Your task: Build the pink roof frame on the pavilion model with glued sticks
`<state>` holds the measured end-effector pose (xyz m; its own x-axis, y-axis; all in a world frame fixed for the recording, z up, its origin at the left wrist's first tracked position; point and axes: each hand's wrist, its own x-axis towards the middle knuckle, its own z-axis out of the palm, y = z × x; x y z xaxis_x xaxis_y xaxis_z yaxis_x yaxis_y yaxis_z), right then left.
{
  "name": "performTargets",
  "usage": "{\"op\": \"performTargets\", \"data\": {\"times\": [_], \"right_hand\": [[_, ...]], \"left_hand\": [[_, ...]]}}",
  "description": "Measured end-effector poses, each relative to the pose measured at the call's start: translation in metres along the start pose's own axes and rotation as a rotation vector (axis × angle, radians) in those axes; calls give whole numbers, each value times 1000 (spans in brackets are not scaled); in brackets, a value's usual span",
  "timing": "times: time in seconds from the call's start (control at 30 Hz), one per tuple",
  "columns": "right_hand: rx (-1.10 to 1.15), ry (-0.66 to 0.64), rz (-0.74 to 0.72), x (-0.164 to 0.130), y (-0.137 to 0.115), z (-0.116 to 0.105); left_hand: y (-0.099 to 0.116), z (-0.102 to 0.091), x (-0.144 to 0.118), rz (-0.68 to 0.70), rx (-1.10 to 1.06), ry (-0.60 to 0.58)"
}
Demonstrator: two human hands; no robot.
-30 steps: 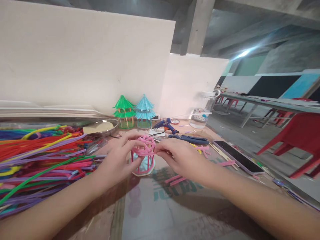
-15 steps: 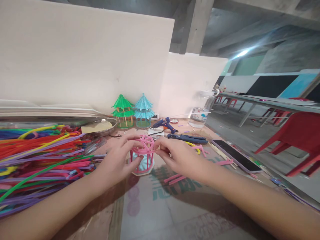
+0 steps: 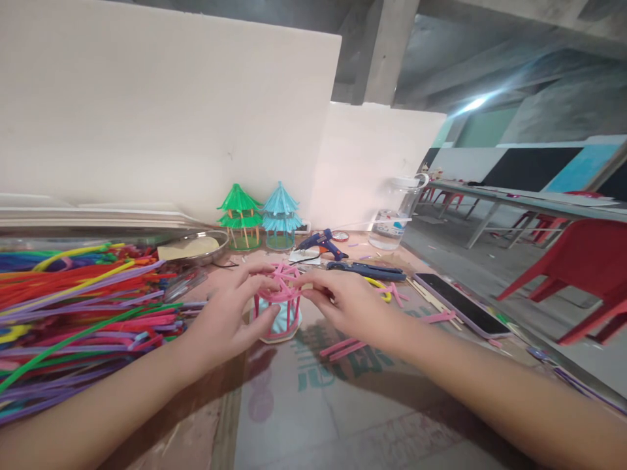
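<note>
A small pink pavilion frame [image 3: 289,301], which looks made of pipe cleaners, stands upright on an octagonal base with a light blue floor [image 3: 280,324]. My left hand [image 3: 240,303] grips its left side, thumb at the front and fingers across the upper ring. From the right, my right hand [image 3: 345,300] pinches at the edge of that same ring with thumb and forefinger. Its fingertips hide exactly what bit of pink they hold. Loose pink strips [image 3: 347,349] lie below my right hand.
A green pavilion [image 3: 240,219] and a blue one [image 3: 281,215] stand behind, near a glue gun [image 3: 324,243], pliers-like tool [image 3: 366,270] and water jug [image 3: 389,222]. Piled pipe cleaners [image 3: 83,313] cover the left; a phone [image 3: 460,303] lies right.
My right fingertips have shifted slightly left along the ring's edge. My left hand keeps its hold, and the frame stays in place.
</note>
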<state>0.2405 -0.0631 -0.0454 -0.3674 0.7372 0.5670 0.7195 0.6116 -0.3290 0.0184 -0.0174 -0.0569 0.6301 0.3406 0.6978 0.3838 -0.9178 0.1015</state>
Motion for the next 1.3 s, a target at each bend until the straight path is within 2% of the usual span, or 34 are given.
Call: {"op": "performTargets", "data": {"times": [0.23,0.57,1.3], "right_hand": [[2,-15,-2,0,0,-1],[1,-11,33,0,-1,-1],[5,2,46,1,4,6]], "left_hand": [[3,-2,3,11,-6,32],[2,-1,2,-22,-14,-1],[5,-4,4,-18,-31,14]]}}
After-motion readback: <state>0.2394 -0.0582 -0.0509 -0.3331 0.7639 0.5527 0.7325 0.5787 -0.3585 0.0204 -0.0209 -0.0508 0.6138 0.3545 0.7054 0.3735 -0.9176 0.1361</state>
